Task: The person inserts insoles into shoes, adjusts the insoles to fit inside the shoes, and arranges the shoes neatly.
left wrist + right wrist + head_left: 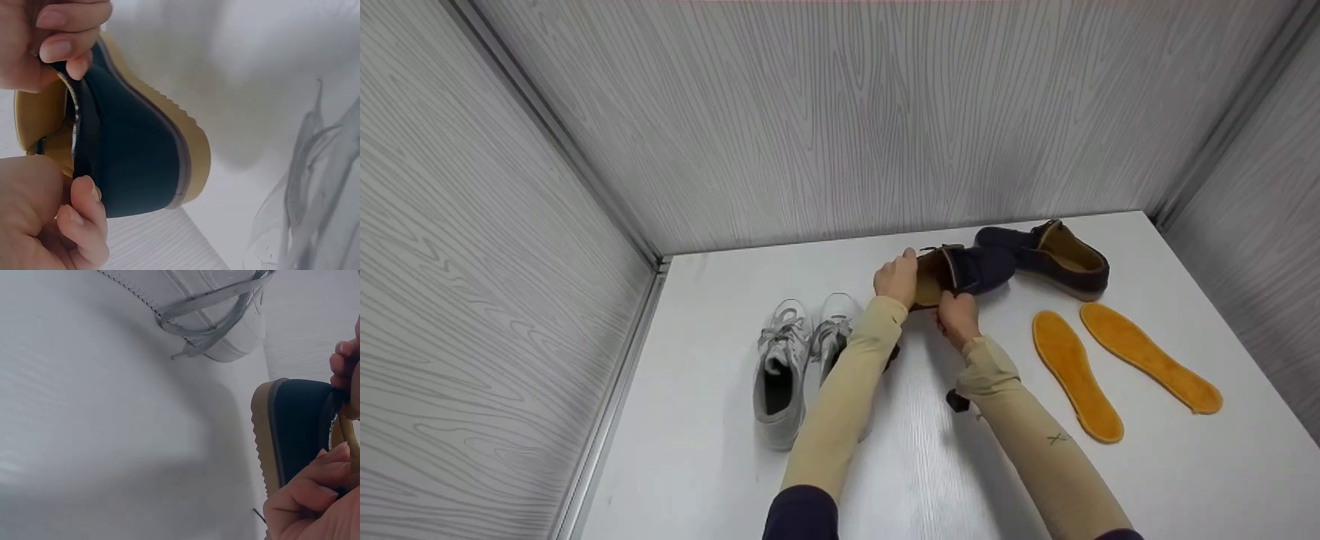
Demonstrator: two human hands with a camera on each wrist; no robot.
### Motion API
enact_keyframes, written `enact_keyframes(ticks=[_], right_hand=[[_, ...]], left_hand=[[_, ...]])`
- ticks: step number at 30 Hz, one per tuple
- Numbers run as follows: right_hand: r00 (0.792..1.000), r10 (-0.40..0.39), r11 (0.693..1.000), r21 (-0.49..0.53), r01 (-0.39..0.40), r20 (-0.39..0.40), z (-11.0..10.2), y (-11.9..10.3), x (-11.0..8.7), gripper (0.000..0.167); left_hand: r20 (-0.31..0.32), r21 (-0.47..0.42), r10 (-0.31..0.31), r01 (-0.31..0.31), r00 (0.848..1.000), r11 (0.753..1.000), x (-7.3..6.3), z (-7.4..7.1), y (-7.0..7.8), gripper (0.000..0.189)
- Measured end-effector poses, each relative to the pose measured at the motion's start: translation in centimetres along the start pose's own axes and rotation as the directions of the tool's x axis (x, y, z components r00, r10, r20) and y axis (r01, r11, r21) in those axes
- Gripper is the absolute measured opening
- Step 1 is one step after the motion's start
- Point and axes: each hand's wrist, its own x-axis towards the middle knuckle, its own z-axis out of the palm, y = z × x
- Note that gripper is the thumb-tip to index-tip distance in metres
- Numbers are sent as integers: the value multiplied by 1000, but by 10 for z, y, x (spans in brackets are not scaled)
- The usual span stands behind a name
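A dark navy shoe (988, 270) with a tan lining is held between both hands, its toe pointing right and its opening toward me in the head view. My left hand (897, 277) grips the rim of the opening at the heel end. On the near side of the opening, my right hand (958, 319) pinches the rim between thumb and fingers. The left wrist view shows the heel and the ridged tan sole (197, 152) of this shoe, with fingers curled over its collar. The inside of the shoe is only partly visible.
The matching navy shoe (1091, 281) stands behind to the right. Two orange insoles (1078, 375) (1151, 360) lie on the white table (697, 480) at the right. A pair of white sneakers (784, 375) stands at the left, one partly behind my left forearm. Grey wood-grain panels (840, 112) enclose the table.
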Motion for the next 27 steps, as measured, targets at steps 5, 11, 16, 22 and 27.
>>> enact_keyframes(ticks=[5, 11, 16, 22, 27], right_hand=[[994, -104, 987, -129, 99, -29, -5, -8, -1, 37], [958, -279, 917, -311, 248, -60, -12, -15, -7, 35], [920, -389, 859, -381, 341, -52, -20, -20, -10, 27], [870, -489, 781, -475, 406, -60, -30, -29, -15, 32], [817, -576, 706, -522, 479, -29, -37, -37, -19, 38]], left_hand=[[-31, -18, -4, 4, 1000, 1000, -5, -5, 0, 11], [-15, -51, -38, 37, 999, 998, -17, -15, 1, 17], [-9, -70, -60, 59, 998, 996, -28, -26, 5, 20], [-32, -103, -82, 79, 996, 992, -42, -38, 14, 15], [-68, -122, -100, 91, 993, 988, -56, -45, 20, 15]])
